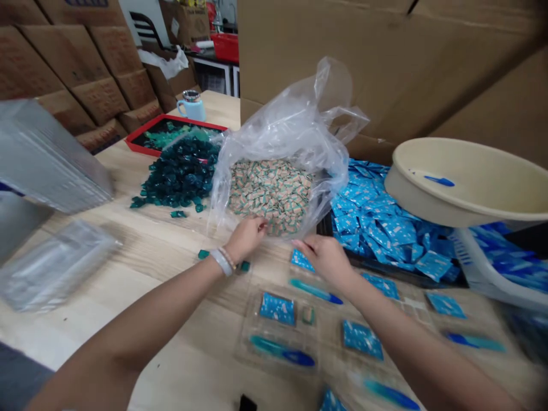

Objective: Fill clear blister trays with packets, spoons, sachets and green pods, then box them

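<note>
My left hand (pixel 248 237) is at the front edge of a clear plastic bag (pixel 291 128), its fingers pinched together; whatever they hold is too small to make out. The bag lies open toward me, full of small beige and green pieces (pixel 272 188). My right hand (pixel 325 257) is closed near the bag's right front corner, beside a blue packet (pixel 303 260), and its grip is blurred. Below the hands, a clear tray (pixel 246 337) bears a blue packet (pixel 277 308), a small beige-green piece (pixel 308 315) and a teal-and-blue pen-like item (pixel 282 350).
Dark teal pieces (pixel 182 171) are heaped left of the bag, before a red-rimmed tray (pixel 145 130). Blue packets (pixel 377 211) fill a black tray on the right, under a cream basin (pixel 471 177). Clear plastic sleeves (pixel 60 262) lie left; a light-blue mug (pixel 192 107) stands behind.
</note>
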### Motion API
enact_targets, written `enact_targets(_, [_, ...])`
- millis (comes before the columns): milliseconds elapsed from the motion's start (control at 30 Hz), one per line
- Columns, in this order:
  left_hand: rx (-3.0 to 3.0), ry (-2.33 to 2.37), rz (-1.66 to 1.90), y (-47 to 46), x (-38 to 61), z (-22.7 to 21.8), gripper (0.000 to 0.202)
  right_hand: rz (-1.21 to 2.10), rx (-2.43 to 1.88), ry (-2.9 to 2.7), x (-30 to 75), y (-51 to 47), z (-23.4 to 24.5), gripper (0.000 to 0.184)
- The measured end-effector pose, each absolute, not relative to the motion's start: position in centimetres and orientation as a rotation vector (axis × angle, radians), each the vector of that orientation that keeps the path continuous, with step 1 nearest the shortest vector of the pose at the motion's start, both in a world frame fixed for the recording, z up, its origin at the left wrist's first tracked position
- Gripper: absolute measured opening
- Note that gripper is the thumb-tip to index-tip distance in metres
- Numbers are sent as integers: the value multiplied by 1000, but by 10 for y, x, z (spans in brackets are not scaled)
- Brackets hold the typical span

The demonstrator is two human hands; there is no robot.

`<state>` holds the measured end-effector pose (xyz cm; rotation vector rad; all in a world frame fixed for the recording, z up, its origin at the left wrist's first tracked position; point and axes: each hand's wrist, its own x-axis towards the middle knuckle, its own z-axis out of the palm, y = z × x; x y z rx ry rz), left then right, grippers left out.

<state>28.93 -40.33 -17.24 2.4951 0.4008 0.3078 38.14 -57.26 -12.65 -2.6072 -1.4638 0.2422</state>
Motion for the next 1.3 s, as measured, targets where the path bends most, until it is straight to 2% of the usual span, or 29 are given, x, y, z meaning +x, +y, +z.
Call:
enact_targets(133, [2580,464,82,-384,309,-181,18,202,-2696,-1556,407,-520,-144,23])
enact_targets(400, [2643,173,60,-390,312,-189,12,292,-2714,-1678,408,-520,-156,11])
enact_targets(667, [2662,-85,116,-382,322,-195,22,206,-2705,-1571,407,-517,-167,15])
enact_targets(1067, [2753,-31,36,-389,334,-193,19,278,-2722,-1459,411,-516,-171,18])
enact_targets(1200, [2682,-58,128,-381,330,-192,19,108,-2718,-1478,416,-515,-164,22])
enact_targets(1300, [2514,26,195,-376,324,-197,19,48,-2632,-1723,423,-507,-161,22])
